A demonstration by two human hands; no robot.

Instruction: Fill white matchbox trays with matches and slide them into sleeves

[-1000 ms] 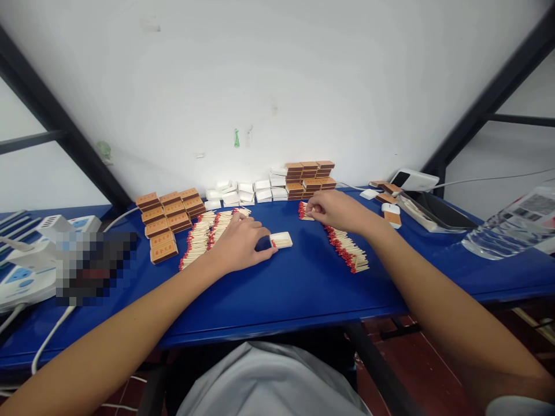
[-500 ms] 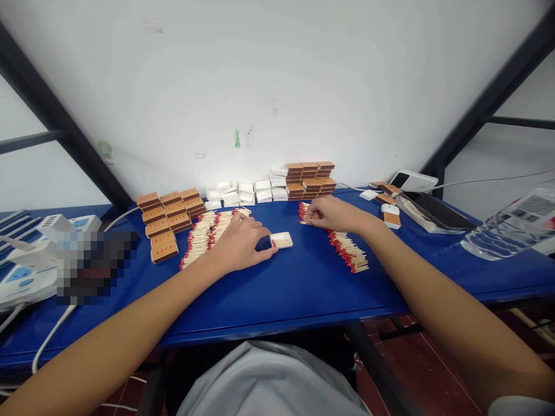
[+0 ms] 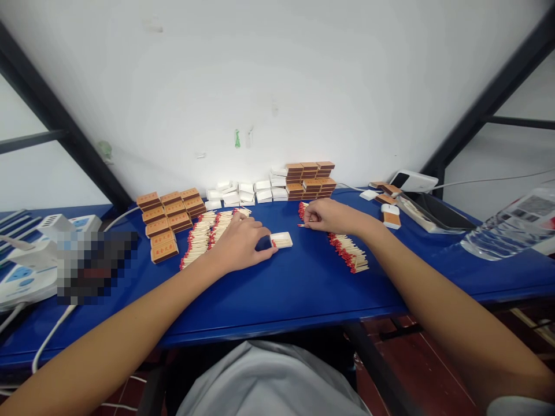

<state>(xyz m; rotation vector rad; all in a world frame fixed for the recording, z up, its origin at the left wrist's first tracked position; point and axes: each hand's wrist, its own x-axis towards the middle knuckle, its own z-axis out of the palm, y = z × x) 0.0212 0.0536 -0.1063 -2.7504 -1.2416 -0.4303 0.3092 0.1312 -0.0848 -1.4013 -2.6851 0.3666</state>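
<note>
My left hand (image 3: 243, 241) lies with its fingers spread over the rows of matches (image 3: 198, 238) on the left. Its thumb touches the near left end of a small white matchbox tray (image 3: 284, 239), which has a few red-headed matches inside. My right hand (image 3: 324, 215) is closed in a pinch on matches at the back right of that tray, red heads poking out past the fingertips. Just behind its fingers shows a bunch of red match heads (image 3: 301, 208). Under the right wrist, a longer row of matches (image 3: 350, 252) slants toward me.
Filled-looking brown matchboxes (image 3: 167, 222) stand in stacks at the left, more brown boxes (image 3: 310, 179) at the back, beside white trays (image 3: 246, 193). A power strip (image 3: 26, 274) lies left. Loose boxes (image 3: 391, 216), a black-lined case (image 3: 433, 214) and plastic packaging (image 3: 507, 225) are right.
My right hand has drawn slightly toward me, with match heads now apart from the bunch behind. My left hand and the tray have stayed put.
</note>
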